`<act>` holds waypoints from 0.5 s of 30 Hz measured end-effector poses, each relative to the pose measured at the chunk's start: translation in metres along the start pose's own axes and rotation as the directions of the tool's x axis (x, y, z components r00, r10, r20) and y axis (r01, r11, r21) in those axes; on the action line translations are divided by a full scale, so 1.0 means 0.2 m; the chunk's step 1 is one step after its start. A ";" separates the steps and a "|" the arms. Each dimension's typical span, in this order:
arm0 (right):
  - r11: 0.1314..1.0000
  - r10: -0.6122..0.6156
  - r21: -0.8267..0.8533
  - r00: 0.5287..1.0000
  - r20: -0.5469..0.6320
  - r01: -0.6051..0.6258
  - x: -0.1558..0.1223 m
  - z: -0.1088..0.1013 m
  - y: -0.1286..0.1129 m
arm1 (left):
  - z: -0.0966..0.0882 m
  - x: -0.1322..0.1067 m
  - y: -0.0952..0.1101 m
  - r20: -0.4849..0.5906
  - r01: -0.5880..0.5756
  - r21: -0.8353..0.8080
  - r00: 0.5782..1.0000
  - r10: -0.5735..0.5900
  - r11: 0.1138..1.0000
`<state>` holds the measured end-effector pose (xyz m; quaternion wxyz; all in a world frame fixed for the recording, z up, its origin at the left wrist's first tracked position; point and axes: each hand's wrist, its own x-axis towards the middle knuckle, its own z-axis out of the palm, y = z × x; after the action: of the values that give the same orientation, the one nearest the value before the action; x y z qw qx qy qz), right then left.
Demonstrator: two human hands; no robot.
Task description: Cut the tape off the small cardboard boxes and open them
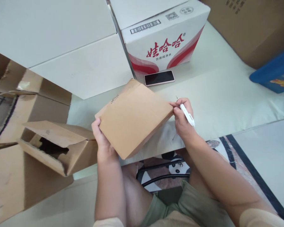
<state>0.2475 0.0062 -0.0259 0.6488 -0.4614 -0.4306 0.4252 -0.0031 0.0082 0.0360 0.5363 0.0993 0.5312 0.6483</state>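
Note:
A brown cardboard box (134,116) is held tilted above the table, its plain broad face turned up towards me. My left hand (104,142) grips its left corner, thumb on top and the other fingers hidden beneath. At the right corner, the fingertips of my right hand (183,116) pinch the box's edge. That same hand also keeps a small white utility knife (187,115) in its grip, with a thin tip poking out past the fingers. The underside of the box is hidden.
A phone (159,78) lies before a white and red carton (165,47). Large white boxes (85,63) stand at the back left. An open brown carton (59,146) and other cardboard (9,176) are on the left. A blue object (274,72) and a large brown carton (255,28) stand right.

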 end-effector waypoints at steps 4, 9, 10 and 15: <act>1.000 0.000 0.012 1.000 0.004 0.000 0.01 0.00 0.01 | 0.00 0.00 0.00 0.015 0.005 0.009 1.000 -0.005 1.000; 1.000 0.025 0.015 1.000 0.015 -0.025 0.00 0.00 0.01 | -0.01 -0.01 0.00 0.002 0.018 0.031 1.000 -0.018 0.999; 0.999 0.028 0.014 0.999 0.019 -0.029 0.00 0.00 0.01 | -0.01 -0.02 0.00 0.004 0.017 0.038 1.000 -0.017 0.999; 0.999 0.046 -0.005 0.999 0.022 -0.046 0.00 0.00 -0.01 | 0.00 -0.03 0.00 0.000 0.027 0.054 1.000 -0.027 0.998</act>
<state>0.2475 0.0068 -0.0246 0.6331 -0.4681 -0.4280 0.4437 -0.0010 0.0045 0.0390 0.5422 0.1069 0.5498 0.6264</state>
